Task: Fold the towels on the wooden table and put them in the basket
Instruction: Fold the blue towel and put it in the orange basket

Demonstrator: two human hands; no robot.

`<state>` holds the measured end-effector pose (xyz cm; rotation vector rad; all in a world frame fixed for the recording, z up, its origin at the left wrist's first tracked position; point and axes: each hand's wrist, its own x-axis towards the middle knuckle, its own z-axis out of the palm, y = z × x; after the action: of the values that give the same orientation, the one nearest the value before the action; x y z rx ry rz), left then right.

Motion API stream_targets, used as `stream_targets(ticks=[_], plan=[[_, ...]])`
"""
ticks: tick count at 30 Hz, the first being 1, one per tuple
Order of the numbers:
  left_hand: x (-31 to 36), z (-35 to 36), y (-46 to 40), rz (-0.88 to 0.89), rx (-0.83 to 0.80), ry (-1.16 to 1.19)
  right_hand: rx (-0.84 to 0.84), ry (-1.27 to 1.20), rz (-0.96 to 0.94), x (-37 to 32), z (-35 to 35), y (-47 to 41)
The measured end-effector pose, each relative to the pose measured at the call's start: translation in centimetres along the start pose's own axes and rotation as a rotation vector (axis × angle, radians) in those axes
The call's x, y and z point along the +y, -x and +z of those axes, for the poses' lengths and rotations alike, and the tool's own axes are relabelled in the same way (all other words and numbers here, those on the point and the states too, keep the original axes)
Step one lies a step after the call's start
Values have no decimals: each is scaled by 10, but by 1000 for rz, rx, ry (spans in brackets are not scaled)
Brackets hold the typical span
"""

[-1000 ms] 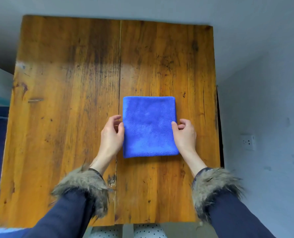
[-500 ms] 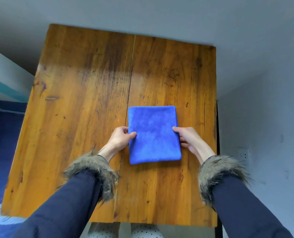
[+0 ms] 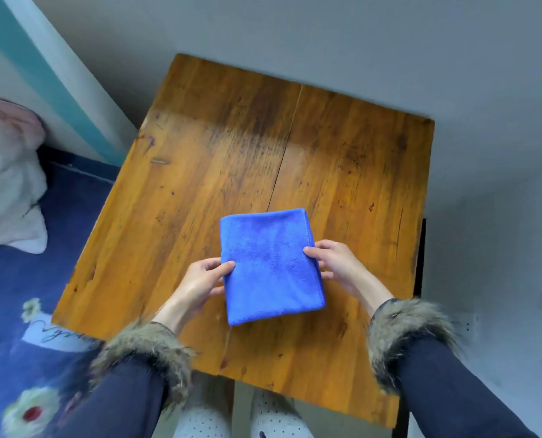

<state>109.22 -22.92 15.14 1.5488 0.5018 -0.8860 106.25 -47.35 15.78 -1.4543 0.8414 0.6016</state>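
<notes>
Wooden table (image 3: 200, 172): folded blue towel (image 3: 269, 267) between hands, left hand (image 3: 200, 279) and right hand (image 3: 336, 263) pinching side edges.

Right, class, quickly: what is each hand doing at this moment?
Left hand: pinching the left edge of the towel.
Right hand: pinching the towel's right edge.

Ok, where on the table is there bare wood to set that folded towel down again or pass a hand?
The wooden table is bare across its far half beyond the blue towel, and down its left strip beside the left hand. A narrower strip lies between the right hand and the right edge. Crowded only around the towel, gripped from both sides.
</notes>
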Motion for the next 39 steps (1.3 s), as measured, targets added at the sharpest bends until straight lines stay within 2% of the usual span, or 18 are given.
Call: stream_targets(ticks=[6,13,21,29,39], plan=[[-26,-64,85,37,212,230,-170,220,-84,-29,84,44],[-91,-150,205,119,498,553,-440,505,-172,-40,224,112],[-191,-256,312,184,786,735,-664,720,-264,0,402,190],[-298,-347,400,135,963,851,-780,898,-242,79,558,261],[-333,-470,438,117,1084,898,-946,992,-270,83,713,286]])
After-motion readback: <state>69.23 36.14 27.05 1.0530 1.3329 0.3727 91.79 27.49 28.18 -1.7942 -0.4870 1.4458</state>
